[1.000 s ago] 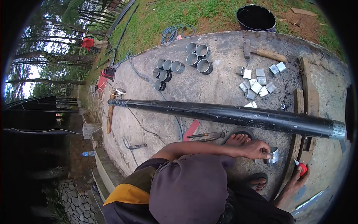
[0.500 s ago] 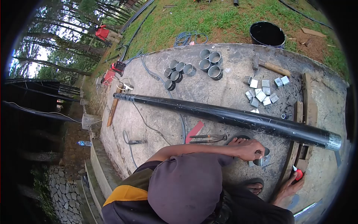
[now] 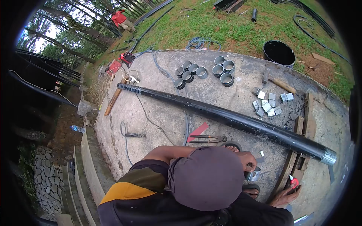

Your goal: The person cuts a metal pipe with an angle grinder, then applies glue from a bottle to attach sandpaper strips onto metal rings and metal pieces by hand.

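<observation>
My left hand [image 3: 247,161] is closed, its fingers curled at the upper edge of a short metal pipe ring [image 3: 253,175] between my feet. The cap partly hides that forearm. To the right, near a wooden plank, my right hand [image 3: 285,196] grips a small red bottle [image 3: 294,182] with a white nozzle pointing up and left. A small white piece [image 3: 262,153] lies just beyond my left hand. A long black pipe [image 3: 218,113] stretches across the concrete in front of me, its right end resting over wooden planks [image 3: 288,169].
Several metal rings [image 3: 226,78] stand beyond the pipe. Several square metal pieces [image 3: 267,106] lie near a hammer [image 3: 281,83]. Pincers [image 3: 207,139] and a red strip [image 3: 199,131] lie nearer me. A black bucket [image 3: 279,52] stands on the grass. A person in red [image 3: 119,17] is far off.
The view has shifted, with the cap now further right and higher in the frame. My left hand stays at the metal ring, and the right still holds the red bottle. The white piece now shows.
</observation>
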`<control>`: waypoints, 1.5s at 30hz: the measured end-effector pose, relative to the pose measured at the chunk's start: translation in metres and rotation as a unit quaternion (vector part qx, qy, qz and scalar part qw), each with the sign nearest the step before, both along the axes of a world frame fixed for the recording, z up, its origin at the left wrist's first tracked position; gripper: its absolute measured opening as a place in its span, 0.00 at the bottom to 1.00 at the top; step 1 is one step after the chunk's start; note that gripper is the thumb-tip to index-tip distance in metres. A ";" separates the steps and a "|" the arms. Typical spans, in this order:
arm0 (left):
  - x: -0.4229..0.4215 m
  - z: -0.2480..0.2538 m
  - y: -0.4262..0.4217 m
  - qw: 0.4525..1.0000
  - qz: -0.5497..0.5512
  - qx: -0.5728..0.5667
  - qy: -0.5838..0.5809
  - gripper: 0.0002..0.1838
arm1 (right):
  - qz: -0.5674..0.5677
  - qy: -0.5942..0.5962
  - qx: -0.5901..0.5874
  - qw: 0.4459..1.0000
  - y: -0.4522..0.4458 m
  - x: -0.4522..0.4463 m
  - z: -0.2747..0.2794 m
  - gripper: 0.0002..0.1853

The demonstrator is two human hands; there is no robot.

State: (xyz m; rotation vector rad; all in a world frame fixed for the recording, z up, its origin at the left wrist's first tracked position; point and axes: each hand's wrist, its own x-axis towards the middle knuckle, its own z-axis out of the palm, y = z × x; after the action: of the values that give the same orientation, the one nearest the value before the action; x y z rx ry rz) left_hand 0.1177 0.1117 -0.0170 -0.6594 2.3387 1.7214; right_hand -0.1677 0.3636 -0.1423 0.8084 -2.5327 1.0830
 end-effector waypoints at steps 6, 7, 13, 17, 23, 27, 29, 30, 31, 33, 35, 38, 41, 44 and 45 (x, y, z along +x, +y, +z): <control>0.007 -0.053 0.005 0.995 0.027 -0.055 0.076 0.05 | 0.010 0.061 0.020 0.998 -0.001 0.017 0.008 0.23; 0.007 -0.056 0.003 0.996 0.022 -0.042 0.076 0.06 | 0.015 0.071 0.029 0.997 0.003 0.021 0.010 0.23; 0.003 -0.044 -0.009 0.999 -0.021 0.017 0.038 0.09 | 0.059 0.083 0.073 0.992 0.014 0.051 -0.011 0.22; -0.003 -0.038 -0.020 0.996 -0.031 0.035 0.075 0.11 | 0.120 0.021 0.079 0.989 -0.021 0.104 0.030 0.22; -0.001 -0.009 -0.050 0.983 0.024 0.038 0.180 0.12 | 0.210 -0.035 0.108 0.971 -0.014 0.151 -0.006 0.22; 0.011 0.043 -0.090 0.972 0.086 0.128 0.178 0.12 | 0.194 -0.077 0.106 0.972 -0.026 0.149 0.013 0.21; 0.016 0.049 -0.107 0.952 0.122 0.163 0.228 0.12 | 0.209 -0.074 0.110 0.969 -0.029 0.151 0.018 0.21; 0.020 0.055 -0.115 0.941 0.158 0.173 0.243 0.12 | 0.215 -0.065 0.112 0.968 -0.031 0.152 0.020 0.21; 0.025 0.065 -0.123 0.929 0.191 0.184 0.258 0.11 | 0.218 -0.055 0.114 0.968 -0.033 0.153 0.024 0.21; 0.027 0.068 -0.129 0.907 0.264 0.183 0.274 0.11 | 0.217 -0.058 0.118 0.967 -0.033 0.154 0.023 0.21; 0.028 0.056 -0.133 0.885 0.340 0.156 0.278 0.09 | 0.209 -0.084 0.120 0.967 -0.029 0.154 0.015 0.20; 0.034 0.044 -0.141 0.853 0.406 0.167 0.283 0.09 | 0.204 -0.128 0.133 0.962 -0.023 0.151 0.006 0.20; 0.042 0.037 -0.149 0.846 0.427 0.162 0.276 0.08 | 0.205 -0.146 0.126 0.960 -0.016 0.147 -0.009 0.20; 0.047 0.028 -0.154 0.841 0.441 0.149 0.277 0.08 | 0.184 -0.174 0.134 0.958 -0.029 0.154 0.010 0.18; 0.047 0.026 -0.156 0.840 0.444 0.142 0.277 0.08 | 0.188 -0.170 0.132 0.958 -0.028 0.154 0.009 0.18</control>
State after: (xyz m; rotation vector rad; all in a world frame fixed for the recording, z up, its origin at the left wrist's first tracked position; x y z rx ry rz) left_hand 0.1651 -0.0442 0.0090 -1.5214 2.1082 2.9137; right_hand -0.0138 0.3352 -0.1335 1.3213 -2.9353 1.0786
